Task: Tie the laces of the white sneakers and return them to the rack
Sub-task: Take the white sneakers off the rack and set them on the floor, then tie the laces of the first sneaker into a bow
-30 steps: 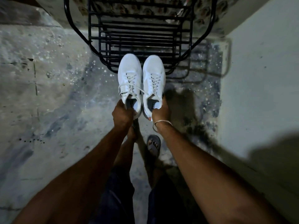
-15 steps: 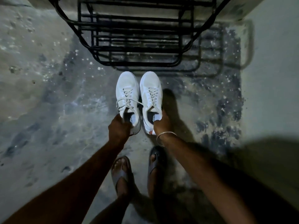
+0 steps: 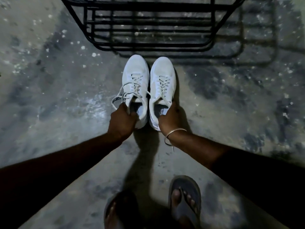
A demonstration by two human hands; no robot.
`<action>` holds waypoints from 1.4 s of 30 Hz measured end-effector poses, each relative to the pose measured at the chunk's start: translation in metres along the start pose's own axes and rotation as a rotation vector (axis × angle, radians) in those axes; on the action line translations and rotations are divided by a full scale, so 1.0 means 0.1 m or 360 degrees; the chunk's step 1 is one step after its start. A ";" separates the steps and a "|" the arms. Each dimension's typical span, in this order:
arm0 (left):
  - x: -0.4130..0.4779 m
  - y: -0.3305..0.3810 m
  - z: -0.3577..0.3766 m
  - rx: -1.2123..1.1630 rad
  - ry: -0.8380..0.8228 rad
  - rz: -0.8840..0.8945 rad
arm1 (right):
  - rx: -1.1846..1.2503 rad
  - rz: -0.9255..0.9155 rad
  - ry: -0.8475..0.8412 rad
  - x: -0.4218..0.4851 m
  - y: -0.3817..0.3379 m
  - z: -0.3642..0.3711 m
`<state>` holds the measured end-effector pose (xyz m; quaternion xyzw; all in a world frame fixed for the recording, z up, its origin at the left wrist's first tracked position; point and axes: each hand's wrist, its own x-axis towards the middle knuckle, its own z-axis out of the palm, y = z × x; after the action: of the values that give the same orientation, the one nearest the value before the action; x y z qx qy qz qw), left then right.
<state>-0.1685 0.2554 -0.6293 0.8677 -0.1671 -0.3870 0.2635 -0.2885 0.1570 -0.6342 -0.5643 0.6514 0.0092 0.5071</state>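
While hands (image 3: 122,120) (image 3: 170,120) grip white sneakers (image 3: 135,71) (image 3: 162,71), insole print (image 3: 160,111) illegible; laces (image 3: 118,98) loose.

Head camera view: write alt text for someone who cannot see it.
The left hand and right hand grip the left sneaker and right sneaker, both white, at their openings, laces untied. A black wire rack stands just beyond the toes on a stained floor; feet in flip-flops show below.

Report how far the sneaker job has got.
Done: little; the black rack's visible bars hold no shoes. In hand: the left hand grips the left-hand sneaker at its collar, the right hand the right-hand sneaker, side by side before the rack. Left: both laces look untied, one loose lace looping beside the left hand, a lace end dangling below the right wrist; tie them, then rack both.
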 end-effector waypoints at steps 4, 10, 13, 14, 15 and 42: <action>0.14 -0.04 -0.14 -0.0071 -0.0174 0.0018 | -0.0319 -0.0055 0.0000 0.15 -0.03 -0.16; 0.51 0.28 -0.39 0.1134 -0.0648 0.0376 | -0.0710 -0.0483 0.0006 0.33 -0.18 -0.26; 0.55 0.32 -0.38 0.1050 -0.0605 0.0328 | -0.1000 -0.0874 -0.0028 0.28 -0.23 -0.22; 0.57 0.31 -0.37 0.1001 -0.0593 0.0332 | -0.1110 -0.1008 -0.0045 0.28 -0.25 -0.23; 0.58 0.27 -0.36 0.0994 -0.0559 0.0368 | -0.1222 -0.1121 -0.0076 0.27 -0.26 -0.22; 0.31 0.00 -0.57 0.0536 -0.0202 0.0536 | -0.2790 -0.1963 -0.0542 0.43 -0.39 -0.47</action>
<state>-0.1058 0.2586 -0.6153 0.8332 -0.3877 -0.3582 0.1649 -0.2837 0.0840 -0.6180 -0.9517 -0.0566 0.2931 -0.0715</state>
